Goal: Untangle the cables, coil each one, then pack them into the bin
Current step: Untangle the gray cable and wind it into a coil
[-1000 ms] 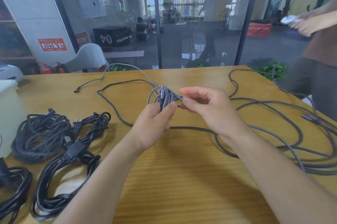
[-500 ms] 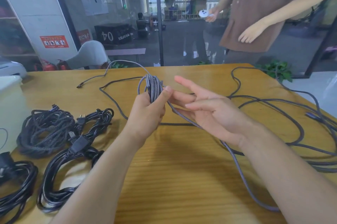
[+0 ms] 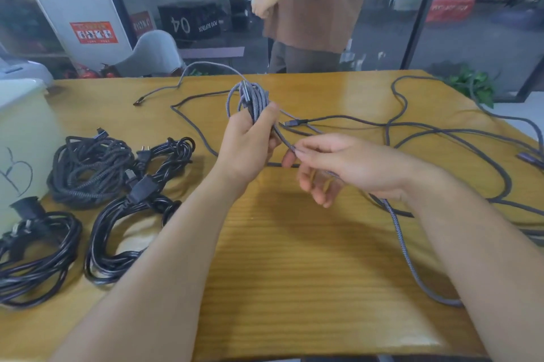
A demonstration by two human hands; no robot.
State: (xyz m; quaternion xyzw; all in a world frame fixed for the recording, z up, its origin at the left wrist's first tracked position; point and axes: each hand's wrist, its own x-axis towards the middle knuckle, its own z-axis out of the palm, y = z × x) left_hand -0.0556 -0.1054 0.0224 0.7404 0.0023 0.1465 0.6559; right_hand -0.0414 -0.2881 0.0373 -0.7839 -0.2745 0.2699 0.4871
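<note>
Since half a second ago my right hand has dropped from its flat, spread pose beside the coil and now pinches the loose run of the grey braided cable between thumb and forefinger, the other fingers hanging loosely curled below. From that pinch the cable trails under my wrist toward the near right edge of the yellow wooden desk. My left hand grips the wound grey coil upright above the desk's middle, thumb clamped across the strands.

Near the left edge lie three finished bundles: two of glossy black power cord, the nearer one by the corner, and a dark braided one behind them. Just beyond stands the pale translucent plastic bin. Thin dark cables sprawl loose across the far right. Past the far edge a person in a brown shirt stands before the glass wall.
</note>
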